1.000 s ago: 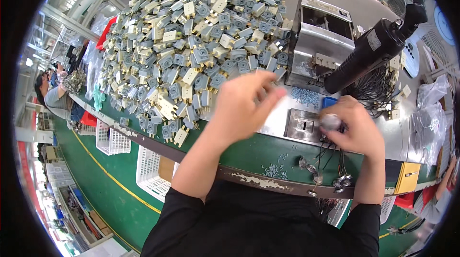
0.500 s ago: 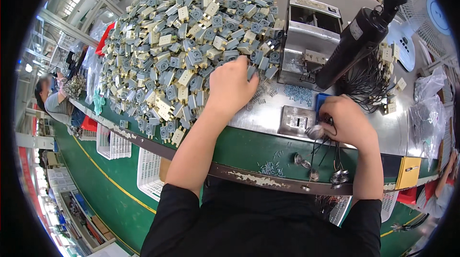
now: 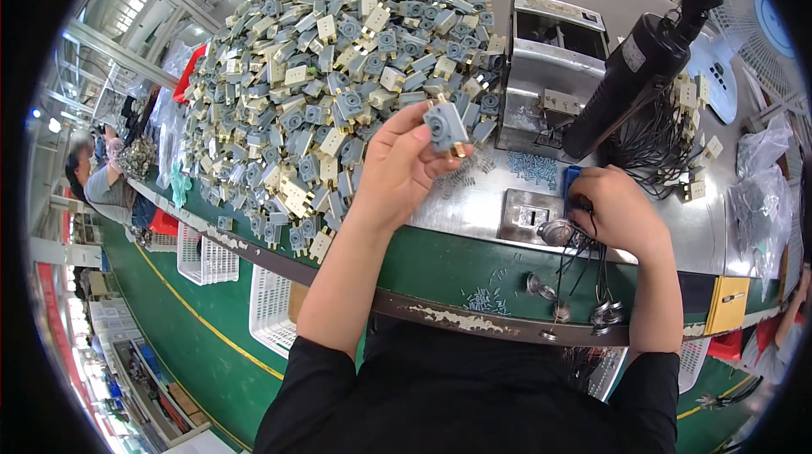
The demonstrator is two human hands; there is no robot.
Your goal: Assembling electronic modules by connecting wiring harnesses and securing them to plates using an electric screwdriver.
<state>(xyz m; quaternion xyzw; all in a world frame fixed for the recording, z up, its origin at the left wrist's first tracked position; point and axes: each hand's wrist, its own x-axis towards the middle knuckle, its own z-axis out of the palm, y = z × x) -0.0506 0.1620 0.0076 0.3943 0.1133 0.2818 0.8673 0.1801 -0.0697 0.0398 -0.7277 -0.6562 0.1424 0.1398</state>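
My left hand (image 3: pixel 397 166) is raised over the front of the pile, closed on a grey plug housing (image 3: pixel 447 127) with brass-coloured pins. The housing's round recess shows beside my thumb. Farther right, my right hand (image 3: pixel 622 210) is closed with bent fingers on a black cable (image 3: pixel 584 244), its fingertips partly hidden. Touching that hand at its far side is a blue block (image 3: pixel 572 175). Round metal pieces (image 3: pixel 556 232) hang on cables just below the fingers. A metal fixture with a slot (image 3: pixel 526 215) lies left of my right hand.
A big heap of plug housings (image 3: pixel 338 56) covers the left of the table. A metal machine (image 3: pixel 550 73) and a black power screwdriver (image 3: pixel 626 86) stand at the back right. Small screws (image 3: pixel 533 168) lie before the machine, others (image 3: pixel 486 302) near the front edge. A yellow pad (image 3: pixel 726 306) lies right.
My left hand has lifted from the pile and turned, bringing up a grey plug housing. My right hand has shifted only slightly, staying at the blue block and cables.
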